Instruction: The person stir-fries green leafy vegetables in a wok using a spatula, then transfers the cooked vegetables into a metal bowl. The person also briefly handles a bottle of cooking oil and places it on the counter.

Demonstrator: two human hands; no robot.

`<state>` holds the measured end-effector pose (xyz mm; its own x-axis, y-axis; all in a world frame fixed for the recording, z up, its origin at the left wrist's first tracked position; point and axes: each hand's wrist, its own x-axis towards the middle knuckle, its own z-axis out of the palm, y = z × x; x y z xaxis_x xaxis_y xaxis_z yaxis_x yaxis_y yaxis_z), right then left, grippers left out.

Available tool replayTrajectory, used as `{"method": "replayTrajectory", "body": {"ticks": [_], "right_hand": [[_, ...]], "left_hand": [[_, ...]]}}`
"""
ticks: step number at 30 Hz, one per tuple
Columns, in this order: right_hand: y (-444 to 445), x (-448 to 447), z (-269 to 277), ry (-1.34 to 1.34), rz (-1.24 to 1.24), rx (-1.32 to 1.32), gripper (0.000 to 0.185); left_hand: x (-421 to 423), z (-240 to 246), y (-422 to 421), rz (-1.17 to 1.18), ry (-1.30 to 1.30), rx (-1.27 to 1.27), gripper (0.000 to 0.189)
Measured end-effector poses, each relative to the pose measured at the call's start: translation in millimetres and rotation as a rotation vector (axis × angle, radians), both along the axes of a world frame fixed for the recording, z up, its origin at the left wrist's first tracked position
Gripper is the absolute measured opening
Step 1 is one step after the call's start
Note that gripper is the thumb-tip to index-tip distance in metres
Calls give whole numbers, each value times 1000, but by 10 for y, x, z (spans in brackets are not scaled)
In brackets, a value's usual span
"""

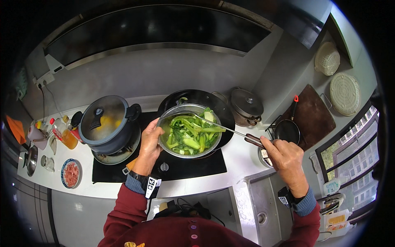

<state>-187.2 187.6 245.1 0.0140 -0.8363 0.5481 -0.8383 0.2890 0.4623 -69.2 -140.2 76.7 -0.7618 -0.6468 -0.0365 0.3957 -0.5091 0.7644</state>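
Note:
My left hand grips the left rim of a metal bowl with the thumb over its edge. Cooked leafy greens with pale stems fill the bowl. It is held above a black wok on the cooktop, hiding much of the wok's inside. Closed around the dark wooden handle of a long metal cooking utensil is my right hand, to the right of the bowl. The utensil's shaft slants down-right across the bowl; its head lies at the greens' upper left and its shape is unclear.
A lidded pot with yellow food inside stands left on the black cooktop. Farther left are a bowl of chopped pinkish meat, a glass jar and an oil bottle. A dark lidded pot and a sink are right.

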Motion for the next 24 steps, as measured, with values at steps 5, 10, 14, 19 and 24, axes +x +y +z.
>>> {"method": "replayTrajectory", "body": {"ticks": [5, 10, 14, 19, 24], "right_hand": [[147, -23, 51, -161, -185, -143, 41], [365, -187, -264, -744, -423, -403, 32], [447, -427, -637, -1221, -514, -296, 34], [451, -455, -884, -1807, -506, -134, 21], [292, -579, -867, -2234, -389, -167, 11]], "left_hand": [[-23, -37, 24, 48, -6, -77, 45], [32, 33, 32, 61, 25, -34, 46], [34, 141, 46, 79, 12, -59, 47], [26, 248, 64, 100, -10, -174, 46], [-26, 273, 45, 145, -84, -238, 46]]}}
